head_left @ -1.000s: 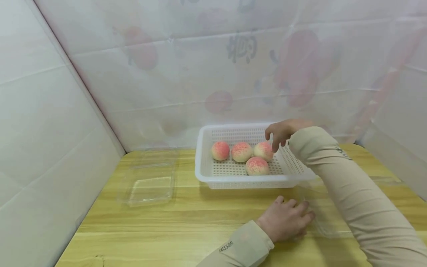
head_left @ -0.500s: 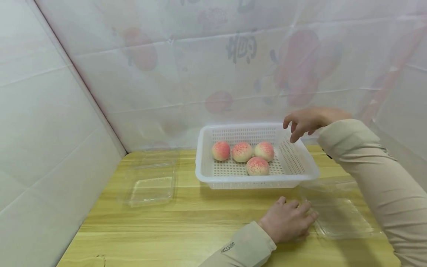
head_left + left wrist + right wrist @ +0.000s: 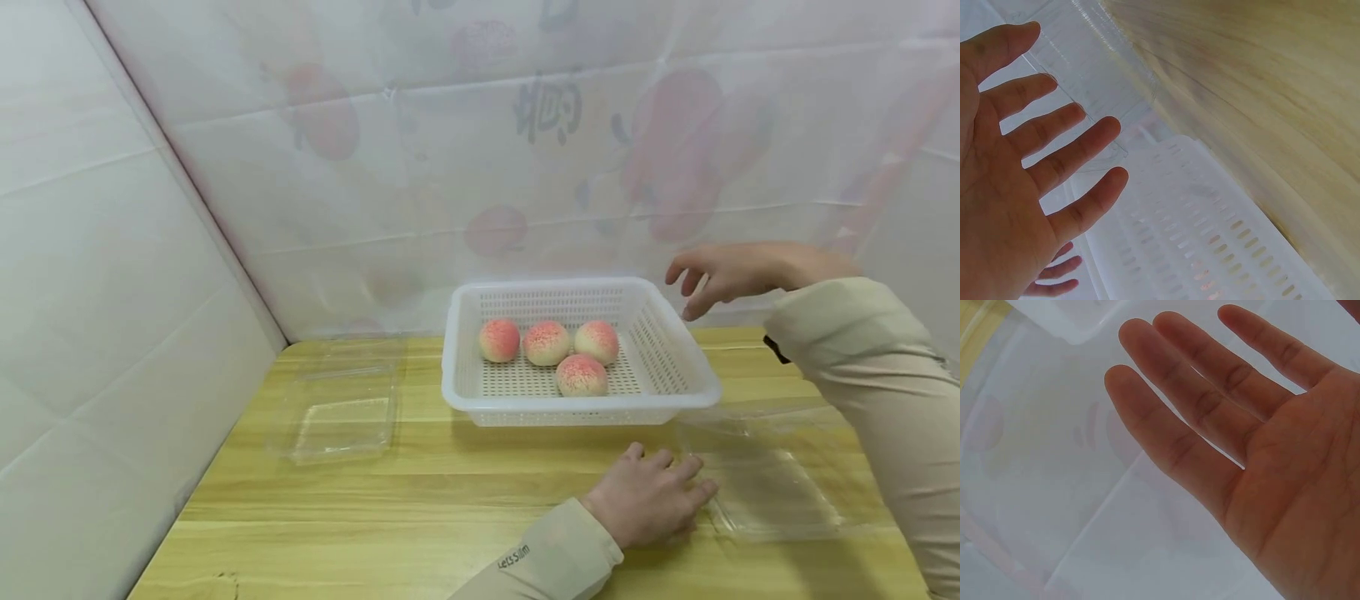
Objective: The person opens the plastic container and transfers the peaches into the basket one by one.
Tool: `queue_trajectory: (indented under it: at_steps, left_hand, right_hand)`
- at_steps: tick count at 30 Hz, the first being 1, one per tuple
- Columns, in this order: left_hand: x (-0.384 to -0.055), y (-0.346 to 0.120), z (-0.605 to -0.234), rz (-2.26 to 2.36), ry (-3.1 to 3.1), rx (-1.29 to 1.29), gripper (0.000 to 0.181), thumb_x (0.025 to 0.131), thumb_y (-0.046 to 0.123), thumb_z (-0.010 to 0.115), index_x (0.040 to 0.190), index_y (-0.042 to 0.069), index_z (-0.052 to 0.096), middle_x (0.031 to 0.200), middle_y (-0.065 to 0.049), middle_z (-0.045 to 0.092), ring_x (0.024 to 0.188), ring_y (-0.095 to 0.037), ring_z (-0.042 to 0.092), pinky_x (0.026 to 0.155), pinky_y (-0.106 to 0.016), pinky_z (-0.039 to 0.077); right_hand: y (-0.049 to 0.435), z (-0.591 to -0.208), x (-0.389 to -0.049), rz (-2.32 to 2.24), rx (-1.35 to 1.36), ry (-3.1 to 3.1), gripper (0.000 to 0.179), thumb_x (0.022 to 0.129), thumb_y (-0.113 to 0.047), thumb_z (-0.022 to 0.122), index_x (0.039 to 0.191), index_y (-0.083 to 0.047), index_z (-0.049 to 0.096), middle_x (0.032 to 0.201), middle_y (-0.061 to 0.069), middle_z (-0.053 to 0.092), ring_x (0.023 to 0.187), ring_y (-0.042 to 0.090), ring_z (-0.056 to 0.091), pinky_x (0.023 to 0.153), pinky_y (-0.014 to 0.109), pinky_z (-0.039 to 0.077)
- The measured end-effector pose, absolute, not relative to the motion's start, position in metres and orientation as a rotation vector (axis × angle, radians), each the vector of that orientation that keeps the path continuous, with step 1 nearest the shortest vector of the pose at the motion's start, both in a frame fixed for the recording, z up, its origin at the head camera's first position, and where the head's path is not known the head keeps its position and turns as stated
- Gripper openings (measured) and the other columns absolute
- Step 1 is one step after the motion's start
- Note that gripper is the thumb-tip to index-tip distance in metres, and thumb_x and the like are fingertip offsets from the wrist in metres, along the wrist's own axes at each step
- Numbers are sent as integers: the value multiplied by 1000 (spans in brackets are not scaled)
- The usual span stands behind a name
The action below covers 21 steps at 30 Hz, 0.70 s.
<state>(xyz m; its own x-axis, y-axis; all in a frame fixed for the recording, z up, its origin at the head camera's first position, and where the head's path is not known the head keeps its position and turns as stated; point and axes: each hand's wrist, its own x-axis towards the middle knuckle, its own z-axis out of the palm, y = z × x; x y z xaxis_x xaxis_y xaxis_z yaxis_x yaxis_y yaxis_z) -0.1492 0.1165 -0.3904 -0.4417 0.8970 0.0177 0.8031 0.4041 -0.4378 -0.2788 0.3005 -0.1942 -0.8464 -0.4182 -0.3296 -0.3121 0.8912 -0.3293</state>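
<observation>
Several pink-and-cream peaches [image 3: 581, 376] sit in a white perforated plastic basket [image 3: 682, 398]. Beyond the basket's right rim, my right hand [image 3: 750, 271] hovers with nothing in it; the right wrist view has its fingers [image 3: 1172, 440] extended. My left hand [image 3: 651, 497] is low in front of the basket, beside the left edge of a clear plastic container [image 3: 780, 500]. Whether its fingertips touch that container, I cannot tell. In the left wrist view the left fingers [image 3: 1075, 150] are spread and hold nothing, with the basket's slotted wall [image 3: 1197, 212] beyond.
Another clear plastic container [image 3: 341, 429], its lid flap folded back, lies at the left on the wooden table [image 3: 360, 542]. White printed sheeting [image 3: 360, 192] rises behind the table, and a plain white panel [image 3: 97, 292] stands at the left.
My right hand has moved right, from above the peaches at the basket's right side to outside its rim, empty throughout. The left hand has barely shifted. Basket and peaches stay put.
</observation>
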Motion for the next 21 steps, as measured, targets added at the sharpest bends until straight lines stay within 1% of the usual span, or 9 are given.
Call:
queue_trajectory:
  at_steps: [5,8,10,14,17,21]
  left_hand:
    - [-149,116,-390,555,-2423,-1499,57,101,61,48,154,42,40,156,13,39,124,-3,51,97,-25,46]
    - [-149,116,-391,554,-2412,-1496,56,101,60,48,154,42,41,155,13,40,123,-3,52,96,-24,46]
    - [-149,116,-392,550,-2406,-1493,56,101,60,48,154,41,41,155,13,41,123,-3,52,95,-24,46]
    - [-149,117,-393,547,-2393,-1486,56,102,59,47,154,41,40,154,13,41,122,-3,53,94,-23,46]
    - [-149,117,-394,552,-2384,-1480,56,102,60,46,155,41,39,155,13,41,122,-2,53,93,-23,46]
    - [-149,117,-393,551,-2362,-1478,56,102,59,46,155,40,40,154,13,42,120,-2,53,91,-22,47]
  right_hand:
    - [319,-196,-270,-406,-596,2723,59,93,-10,73,136,16,41,124,35,58,111,50,59,84,56,55]
    - [331,-198,-266,-460,-618,2760,57,94,-7,71,137,16,41,124,35,58,112,52,58,84,58,55]
    - [337,-199,-263,-475,-632,2781,56,94,-5,71,137,16,42,123,34,58,112,52,58,83,57,55]
    - [352,-200,-255,-480,-649,2798,56,93,-4,70,136,17,41,123,38,56,109,54,59,80,56,56]
    - [364,-203,-245,-485,-624,2838,57,93,-5,70,137,16,41,124,42,54,106,54,61,76,51,58]
    - [382,-211,-228,-503,-581,2894,62,94,-6,70,140,18,36,125,47,48,103,58,59,71,53,57]
